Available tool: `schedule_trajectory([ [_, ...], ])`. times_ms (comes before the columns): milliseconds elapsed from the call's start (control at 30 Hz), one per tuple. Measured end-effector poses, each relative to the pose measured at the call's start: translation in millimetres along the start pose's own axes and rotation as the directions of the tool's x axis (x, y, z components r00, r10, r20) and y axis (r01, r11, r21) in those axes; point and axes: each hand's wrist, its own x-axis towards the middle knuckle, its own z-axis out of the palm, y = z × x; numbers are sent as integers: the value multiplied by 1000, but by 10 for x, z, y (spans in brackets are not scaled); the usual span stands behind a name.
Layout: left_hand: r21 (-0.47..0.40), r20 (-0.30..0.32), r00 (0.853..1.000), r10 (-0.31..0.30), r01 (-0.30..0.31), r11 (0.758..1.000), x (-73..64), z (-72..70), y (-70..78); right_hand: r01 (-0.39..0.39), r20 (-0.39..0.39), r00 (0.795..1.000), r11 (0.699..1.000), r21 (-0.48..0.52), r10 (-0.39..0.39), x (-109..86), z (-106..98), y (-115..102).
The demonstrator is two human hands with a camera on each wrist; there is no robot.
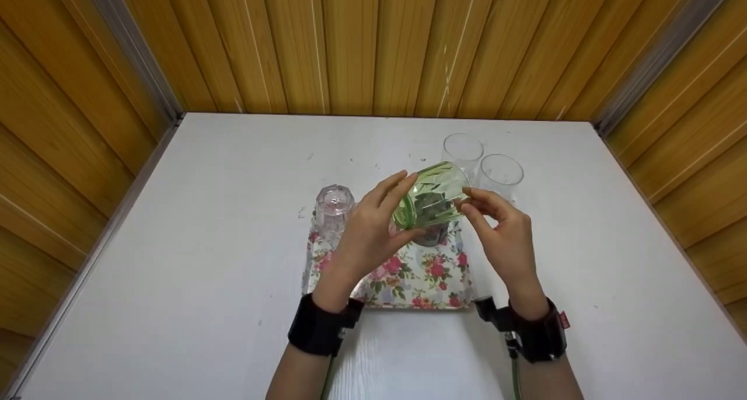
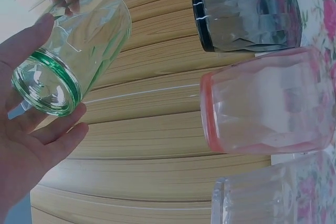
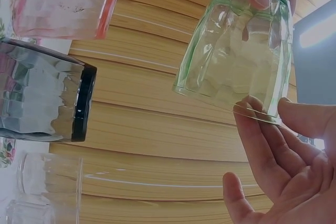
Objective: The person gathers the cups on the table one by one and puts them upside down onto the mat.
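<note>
A green-tinted faceted drinking glass [image 1: 443,181] is held tilted in the air above the tray, between both hands. My left hand [image 1: 370,228] grips it around its thick green base [image 2: 58,77], thumb on one side and fingers on the other. At the other end my right hand [image 1: 506,233] pinches the thin rim [image 3: 210,98] between thumb and fingertips. Below it a dark grey glass [image 1: 433,236] stands upside down on the tray. Beside that, a pink glass [image 2: 262,103] is also upside down; in the head view the left hand hides it.
A flower-patterned tray [image 1: 408,292] lies on the white table [image 1: 192,260]. On its left back corner an upside-down clear glass [image 1: 334,204] stands. Two clear glasses, one farther back [image 1: 463,149] and one nearer [image 1: 502,172], stand upright behind the right hand. Wood-patterned walls [image 1: 350,49] enclose the table.
</note>
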Motion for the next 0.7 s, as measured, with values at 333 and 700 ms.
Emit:
schedule_trajectory([
  [333, -13, -6, 1000, 17, -17, 1000, -7, -17, 6, -12, -4, 1000, 1000, -25, 12, -4, 1, 5],
  [700, -21, -18, 999, 30, -31, 999, 1, -31, 25, -12, 7, 1000, 1000, -15, 12, -4, 6, 3],
])
